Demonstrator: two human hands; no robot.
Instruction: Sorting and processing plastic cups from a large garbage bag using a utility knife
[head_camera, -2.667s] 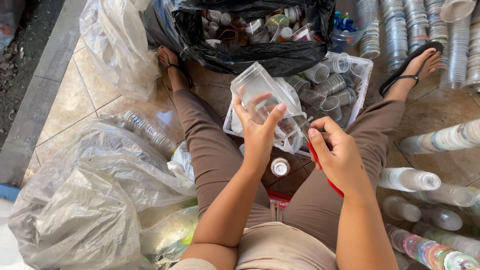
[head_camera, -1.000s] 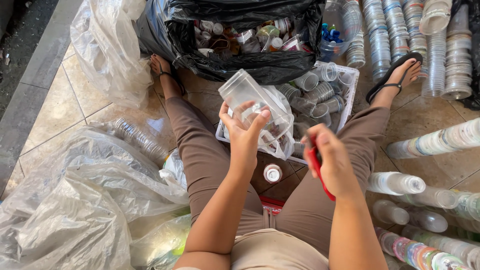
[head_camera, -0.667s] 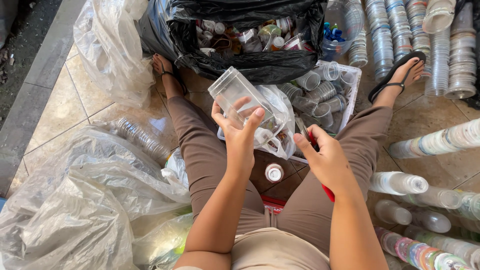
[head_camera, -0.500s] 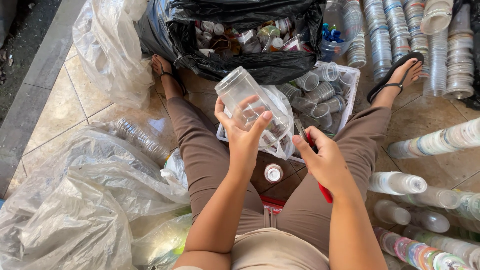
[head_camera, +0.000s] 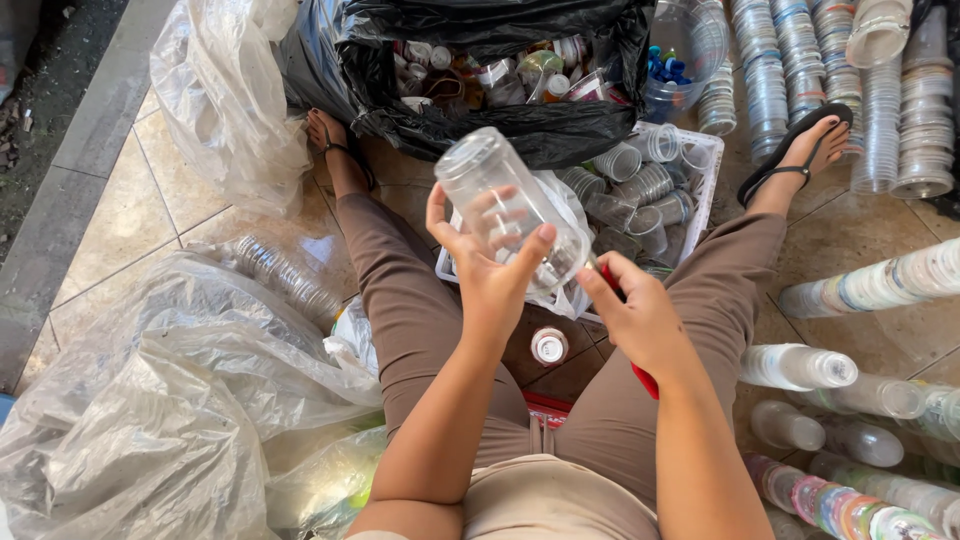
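My left hand (head_camera: 492, 272) grips a clear plastic cup (head_camera: 508, 205), held up on its side over my lap, its base pointing up and left. My right hand (head_camera: 634, 316) is closed around a red-handled tool (head_camera: 644, 378), its tip close to the cup's mouth; the blade end is hidden by my fingers. I sit on a tiled floor with legs spread. A small white-capped bottle (head_camera: 549, 346) stands on the floor between my thighs.
A white basket (head_camera: 708, 158) of clear cups sits ahead, behind it a black bag (head_camera: 520, 128) of mixed plastic. Stacked cups (head_camera: 880, 90) line the right side, more lie at the lower right (head_camera: 800, 366). Large clear plastic bags (head_camera: 150, 400) fill the left.
The cup has stayed in my left hand, turned and lifted slightly. My right hand with the red tool has come closer to the cup's mouth.
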